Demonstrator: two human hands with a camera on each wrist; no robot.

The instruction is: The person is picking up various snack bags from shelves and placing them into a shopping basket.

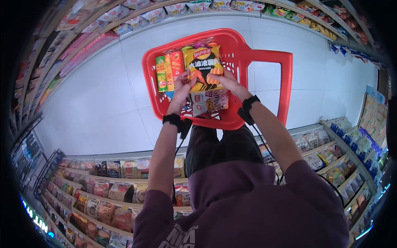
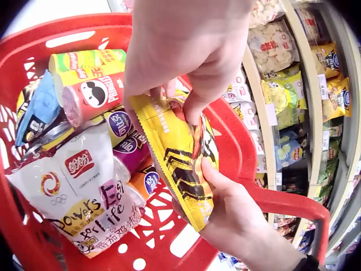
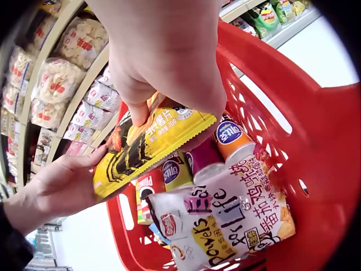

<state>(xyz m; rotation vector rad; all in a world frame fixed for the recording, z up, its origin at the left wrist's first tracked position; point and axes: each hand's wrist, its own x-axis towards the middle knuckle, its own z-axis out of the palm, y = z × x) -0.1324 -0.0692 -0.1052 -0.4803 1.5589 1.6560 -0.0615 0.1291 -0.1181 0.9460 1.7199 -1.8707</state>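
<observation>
Above the red shopping basket (image 1: 151, 89), a yellow and black bag of potato chips (image 1: 205, 62) is held between both hands. My left hand (image 1: 183, 85) grips its left side, thumb on the front. At the opposite side, my right hand (image 1: 227, 81) grips it with the thumb across the front. Under the bag lies a white snack bag (image 2: 93, 197) with printed lettering. Beside that are a red Pringles can (image 2: 93, 99), green and yellow Lay's cans (image 1: 162, 78), a purple can (image 3: 204, 161) and an orange can (image 3: 232, 138), partly covered.
The basket's long red handle (image 1: 286, 82) extends to the right. Shelves of bagged snacks (image 1: 120, 190) run close on the near side, and more snack shelves (image 1: 178, 9) curve along the far side. Pale floor tiles (image 1: 99, 95) surround the basket. A dark band (image 1: 173, 120) circles the left wrist.
</observation>
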